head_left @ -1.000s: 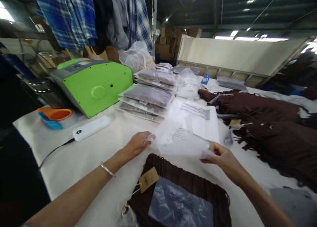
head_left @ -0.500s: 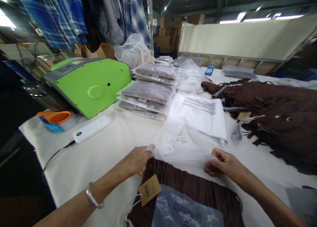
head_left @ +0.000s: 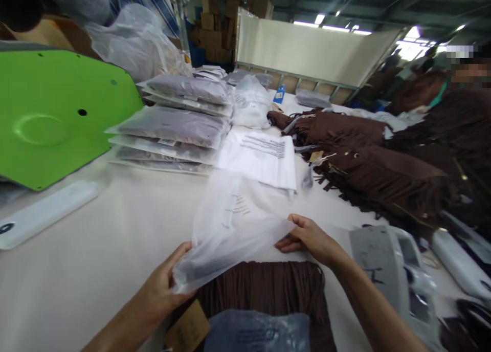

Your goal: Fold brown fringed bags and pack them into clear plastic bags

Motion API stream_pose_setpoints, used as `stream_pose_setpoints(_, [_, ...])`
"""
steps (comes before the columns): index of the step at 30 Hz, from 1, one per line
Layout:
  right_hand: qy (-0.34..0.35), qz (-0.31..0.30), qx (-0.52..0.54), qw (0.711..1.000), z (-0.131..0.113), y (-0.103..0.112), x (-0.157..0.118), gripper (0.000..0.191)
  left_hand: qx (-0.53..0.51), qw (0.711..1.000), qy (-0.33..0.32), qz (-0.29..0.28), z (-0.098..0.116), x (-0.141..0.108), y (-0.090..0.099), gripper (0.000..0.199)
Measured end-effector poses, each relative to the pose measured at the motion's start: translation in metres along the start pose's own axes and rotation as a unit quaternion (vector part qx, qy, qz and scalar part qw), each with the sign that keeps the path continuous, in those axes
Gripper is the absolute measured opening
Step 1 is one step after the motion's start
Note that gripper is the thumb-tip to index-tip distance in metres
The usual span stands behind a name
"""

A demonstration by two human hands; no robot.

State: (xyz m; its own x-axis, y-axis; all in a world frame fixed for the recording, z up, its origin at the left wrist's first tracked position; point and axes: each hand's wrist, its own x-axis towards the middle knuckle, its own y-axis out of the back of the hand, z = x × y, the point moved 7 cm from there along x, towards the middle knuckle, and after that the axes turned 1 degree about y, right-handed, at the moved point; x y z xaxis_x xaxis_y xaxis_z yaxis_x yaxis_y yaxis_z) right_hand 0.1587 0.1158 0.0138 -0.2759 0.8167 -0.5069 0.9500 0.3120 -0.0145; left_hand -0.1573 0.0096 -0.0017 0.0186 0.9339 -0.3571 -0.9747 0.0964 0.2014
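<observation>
A translucent plastic bag point(head_left: 238, 232) with printed lines is stretched between my hands. My left hand point(head_left: 164, 280) is closed on its near left edge, with some fingers hidden by the film. Its right corner is pinched by my right hand point(head_left: 307, 239). Below the bag's mouth lies a folded brown fringed garment point(head_left: 268, 285), partly covered by the bag's edge. On the garment rests a small clear printed bag point(head_left: 257, 331). A tan hang tag point(head_left: 187, 326) lies beside my left wrist.
Packed garments in a stack point(head_left: 172, 122) stand behind, with flat white bags point(head_left: 261, 155) to their right. A green machine point(head_left: 69, 116) and a white device point(head_left: 49, 214) are at left. More brown garments point(head_left: 376, 173) and a grey tool point(head_left: 387, 270) are at right, near a person point(head_left: 460, 106).
The view has turned right, bringing the grey tool and a person into sight. My left hand has lowered toward me with its edge of the bag, and the mouth gapes more.
</observation>
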Motion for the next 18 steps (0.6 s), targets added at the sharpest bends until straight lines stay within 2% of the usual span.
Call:
stream_pose_setpoints(4, [-0.025,-0.003,0.031,0.999,0.011,0.009,-0.013,0.038,-0.055,0.998,0.004,0.023,-0.004,-0.002,-0.001,0.072])
stream_pose_setpoints(8, [0.002,0.002,0.099,0.995,0.024,0.017,-0.033,0.038,-0.06,0.997,0.032,0.038,0.0,-0.006,0.008,0.07])
stream_pose_setpoints(11, [-0.014,0.039,0.139,0.989,0.043,0.02,-0.05,0.039,-0.057,0.997,0.031,0.037,0.002,-0.004,0.012,0.067])
stream_pose_setpoints(13, [-0.011,0.092,0.138,0.986,0.057,0.023,-0.064,0.039,-0.062,0.997,0.025,0.034,0.001,-0.002,0.012,0.065])
stream_pose_setpoints(14, [-0.001,0.126,0.117,0.985,0.063,0.025,-0.073,0.037,-0.063,0.997,0.02,0.03,0.001,-0.002,0.011,0.063])
stream_pose_setpoints(16, [0.035,0.206,0.009,0.978,0.07,0.032,-0.092,0.034,-0.06,0.998,0.004,0.027,0.003,-0.005,0.009,0.057])
stream_pose_setpoints(18, [0.077,0.273,-0.127,0.95,0.073,0.037,-0.112,0.035,-0.042,0.999,-0.016,0.026,0.008,-0.011,0.006,0.046])
